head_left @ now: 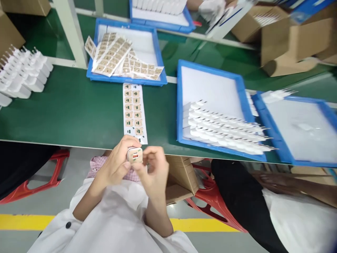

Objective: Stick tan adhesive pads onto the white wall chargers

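Note:
Close to the table's front edge, my left hand (116,163) holds a white USB charger (129,155) with its port face turned up. A beige sticker (137,158) lies over that face, and a red USB port shows through it. My right hand (155,168) has its fingers curled and its thumb at the right side of the charger. Just beyond my hands lies a sticker sheet (133,111) with two columns of beige labels; the spot at its lower left has no beige label.
A blue tray (160,63) at the back holds more sticker sheets. To the right, a blue tray (179,105) holds rows of white chargers, beside another blue tray (273,130). White chargers (26,73) stand at the left. A person (297,211) sits at the right.

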`<state>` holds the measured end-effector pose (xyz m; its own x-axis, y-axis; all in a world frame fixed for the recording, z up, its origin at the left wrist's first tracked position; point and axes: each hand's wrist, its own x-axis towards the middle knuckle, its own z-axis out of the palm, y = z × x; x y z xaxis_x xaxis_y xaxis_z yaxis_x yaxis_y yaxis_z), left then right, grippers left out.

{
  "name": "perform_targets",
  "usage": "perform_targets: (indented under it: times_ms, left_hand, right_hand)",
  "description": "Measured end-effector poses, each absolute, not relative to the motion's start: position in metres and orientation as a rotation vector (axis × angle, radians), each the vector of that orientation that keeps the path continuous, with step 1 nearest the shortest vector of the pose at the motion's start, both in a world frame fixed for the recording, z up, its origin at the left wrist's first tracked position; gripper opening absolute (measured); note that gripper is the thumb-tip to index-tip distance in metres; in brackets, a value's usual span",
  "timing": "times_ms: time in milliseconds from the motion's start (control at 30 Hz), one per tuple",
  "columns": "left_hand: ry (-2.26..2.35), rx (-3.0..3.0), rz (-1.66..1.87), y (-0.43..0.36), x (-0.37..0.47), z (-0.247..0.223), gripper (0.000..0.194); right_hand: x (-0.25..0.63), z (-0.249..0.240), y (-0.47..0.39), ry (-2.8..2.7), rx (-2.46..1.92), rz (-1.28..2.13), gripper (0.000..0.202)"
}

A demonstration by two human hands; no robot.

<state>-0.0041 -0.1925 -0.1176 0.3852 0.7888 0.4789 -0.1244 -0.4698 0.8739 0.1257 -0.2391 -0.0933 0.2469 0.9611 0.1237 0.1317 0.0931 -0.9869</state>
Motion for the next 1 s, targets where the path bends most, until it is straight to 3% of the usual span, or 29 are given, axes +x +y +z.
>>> perform_targets:
  times_ms: [133,367,600,767,1000]
  left_hand:
    - [0.545,1.612,1.259,-0.192,-0.002,-0.132,0.053]
    - [0.613,1.699,1.303,-0.18,0.01,-0.148,0.052]
    - [0.644,1.793,1.302,-0.179,0.02,-0.15,0.064]
    - [0.69,1.792,1.316,-0.179,0.02,-0.153,0.062]
    - [0.627,1.843,1.34,-0.178,0.023,-0.146,0.059]
  right_hand:
    - [0.119,-0.094,-0.231,-1.187,-1.333,1.012,0.039]
    - [0.129,-0.101,-0.216,-1.182,-1.339,1.009,0.04]
    - [0.135,-0.098,-0.215,-1.129,-1.404,1.028,0.044]
    - [0.139,-0.104,-0.211,-1.086,-1.331,1.133,0.051]
    - [0.133,-0.093,-0.21,-1.066,-1.476,1.012,0.056]
